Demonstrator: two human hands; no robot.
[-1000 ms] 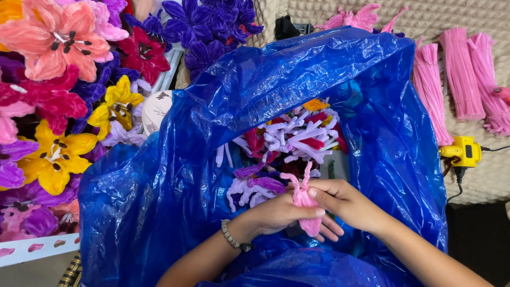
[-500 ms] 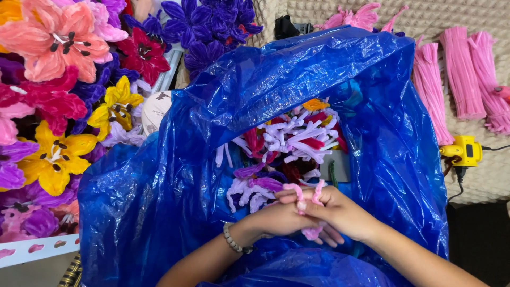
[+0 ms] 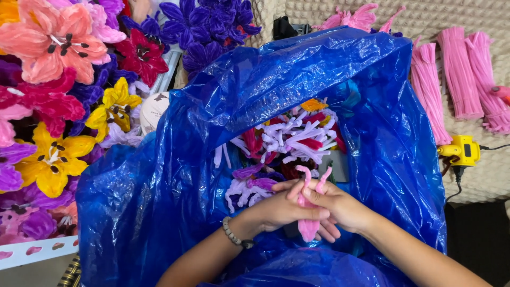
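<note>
As my hands close together, my left hand (image 3: pixel 284 210) and right hand (image 3: pixel 340 204) now both pinch the pink chenille piece (image 3: pixel 308 207). A second ago they sat looser; it's gripped between them, above the blue bag (image 3: pixel 159 196).

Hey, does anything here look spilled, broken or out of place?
Nothing stands out. Both hands, left hand and right hand, grip a pink fuzzy pipe-cleaner piece over the crinkled blue plastic bag; the pink pipe-cleaner bundles lie in neat rows.

Beige textured mat (image 3: pixel 478 16) carries pink pipe-cleaner bundles (image 3: pixel 459 72), yellow glue gun (image 3: pixel 462 150), blue bag (image 3: pixel 255 106).
</note>
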